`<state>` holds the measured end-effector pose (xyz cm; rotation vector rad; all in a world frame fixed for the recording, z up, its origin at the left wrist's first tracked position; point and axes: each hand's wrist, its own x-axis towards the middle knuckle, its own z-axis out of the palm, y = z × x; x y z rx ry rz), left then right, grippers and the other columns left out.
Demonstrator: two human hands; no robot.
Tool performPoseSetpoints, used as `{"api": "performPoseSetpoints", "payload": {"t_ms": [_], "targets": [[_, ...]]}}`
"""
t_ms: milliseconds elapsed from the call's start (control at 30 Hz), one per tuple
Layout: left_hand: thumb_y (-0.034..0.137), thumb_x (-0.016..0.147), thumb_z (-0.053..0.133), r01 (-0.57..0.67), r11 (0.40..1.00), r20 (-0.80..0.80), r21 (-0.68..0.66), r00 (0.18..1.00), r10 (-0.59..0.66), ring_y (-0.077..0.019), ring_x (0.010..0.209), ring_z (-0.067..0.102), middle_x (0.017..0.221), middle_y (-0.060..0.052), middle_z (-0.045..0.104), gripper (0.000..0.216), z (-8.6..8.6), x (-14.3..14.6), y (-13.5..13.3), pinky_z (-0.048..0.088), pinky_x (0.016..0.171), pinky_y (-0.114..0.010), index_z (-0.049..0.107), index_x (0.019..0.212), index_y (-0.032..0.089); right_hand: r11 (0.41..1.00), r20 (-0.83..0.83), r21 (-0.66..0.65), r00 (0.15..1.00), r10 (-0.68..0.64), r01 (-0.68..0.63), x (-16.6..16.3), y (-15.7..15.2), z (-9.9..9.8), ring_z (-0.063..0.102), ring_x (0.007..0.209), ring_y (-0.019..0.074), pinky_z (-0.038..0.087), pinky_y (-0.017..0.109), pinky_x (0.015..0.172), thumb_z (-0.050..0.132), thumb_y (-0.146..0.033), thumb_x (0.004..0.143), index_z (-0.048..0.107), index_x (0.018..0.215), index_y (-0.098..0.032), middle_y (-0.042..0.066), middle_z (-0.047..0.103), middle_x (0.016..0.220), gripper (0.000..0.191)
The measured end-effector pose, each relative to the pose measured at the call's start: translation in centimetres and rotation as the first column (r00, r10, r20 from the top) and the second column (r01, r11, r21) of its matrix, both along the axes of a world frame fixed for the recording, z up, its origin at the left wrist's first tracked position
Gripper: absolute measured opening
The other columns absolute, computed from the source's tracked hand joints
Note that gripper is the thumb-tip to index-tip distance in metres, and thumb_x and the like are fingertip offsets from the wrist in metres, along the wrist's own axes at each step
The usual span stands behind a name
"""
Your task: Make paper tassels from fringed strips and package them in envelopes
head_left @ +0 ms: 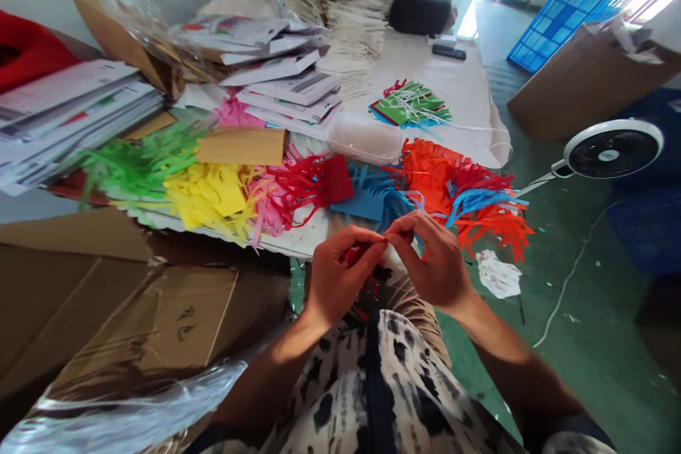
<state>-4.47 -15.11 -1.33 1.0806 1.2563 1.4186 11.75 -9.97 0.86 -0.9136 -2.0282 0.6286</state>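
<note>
My left hand (340, 277) and my right hand (437, 266) meet above my lap, just off the table's front edge. Both are closed in a pinch, with thumb and fingertips together. Between the fingertips is a thin red strip (386, 239), and more red fringe shows behind the left fingers; most of it is hidden. On the table beyond them lie a red fringed piece (335, 181), a blue fringed bundle (367, 195) and an orange fringed heap (428, 174). Pink, yellow (210, 195) and green fringe (146, 159) spread to the left.
Stacks of printed white packets (287, 85) cover the table's back left. A clear plastic box (364, 140) sits mid-table, near a fringed bundle with white strings (412, 103). An open cardboard box (181, 312) stands at lower left. A fan (611, 149) stands right.
</note>
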Motion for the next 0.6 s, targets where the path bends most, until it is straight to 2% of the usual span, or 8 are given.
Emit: {"api": "performPoseSetpoints", "payload": {"t_ms": [67,133,200,367,533,600], "targets": [[0.032,0.088,0.082,0.03,1.0,0.054,0.001,0.998,-0.03,-0.013,0.074,0.072,0.088,-0.002,0.077,0.018,-0.1,0.1,-0.1,0.059,0.067,-0.021,0.078,0.102,0.021,0.999,-0.012,-0.007,0.999,-0.032,0.032,0.1,-0.2,-0.1,0.063,0.078,0.017,0.05,0.033,0.074,0.058,-0.024,0.103,0.062,0.09,-0.025,0.001,0.066,0.083,0.013],[0.031,0.085,0.084,0.058,0.998,0.124,0.015,0.991,-0.059,-0.0148,0.081,0.074,0.095,-0.003,0.078,0.034,-0.2,0.1,-0.1,0.062,0.072,-0.023,0.075,0.116,0.022,0.997,-0.034,-0.03,0.997,-0.065,0.064,0.2,-0.3,-0.1,0.062,0.076,0.0166,0.05,0.033,0.073,0.058,-0.025,0.102,0.062,0.089,-0.025,0.0,0.066,0.083,0.014],[0.03,0.085,0.084,0.065,0.998,0.156,0.018,0.986,-0.067,-0.0155,0.082,0.076,0.097,-0.003,0.078,0.039,-0.2,0.1,-0.2,0.064,0.075,-0.025,0.072,0.121,0.022,0.995,-0.05,-0.063,0.996,-0.08,0.077,0.4,-0.4,0.0,0.062,0.075,0.0162,0.05,0.032,0.072,0.059,-0.026,0.102,0.063,0.089,-0.025,0.0,0.067,0.082,0.014],[0.028,0.085,0.084,-0.003,0.999,0.098,0.033,0.995,0.0,-0.0134,0.073,0.075,0.089,-0.001,0.077,0.028,-0.2,0.3,-0.5,0.063,0.07,-0.023,0.071,0.109,0.02,0.989,-0.045,-0.147,0.999,0.027,-0.033,0.9,-0.8,-0.3,0.063,0.075,0.0145,0.049,0.03,0.072,0.065,-0.029,0.1,0.069,0.093,-0.025,-0.002,0.07,0.083,0.009],[0.026,0.086,0.083,0.008,0.999,0.095,0.038,0.995,-0.012,-0.0111,0.069,0.072,0.088,-0.001,0.074,0.019,-0.5,0.6,-0.7,0.061,0.067,-0.021,0.069,0.097,0.019,0.987,-0.094,-0.137,0.991,-0.096,0.083,1.5,-1.6,-0.5,0.063,0.075,0.0142,0.05,0.03,0.072,0.065,-0.027,0.1,0.067,0.092,-0.024,-0.001,0.069,0.083,0.009],[0.026,0.087,0.082,0.033,0.998,0.095,0.051,0.995,-0.037,-0.0109,0.071,0.072,0.089,-0.001,0.073,0.018,-0.5,0.7,-0.8,0.061,0.068,-0.021,0.069,0.098,0.019,0.985,-0.085,-0.152,0.991,-0.099,0.086,1.7,-1.8,-0.5,0.062,0.074,0.0143,0.05,0.03,0.071,0.065,-0.028,0.1,0.067,0.092,-0.024,-0.001,0.068,0.082,0.01]]}}
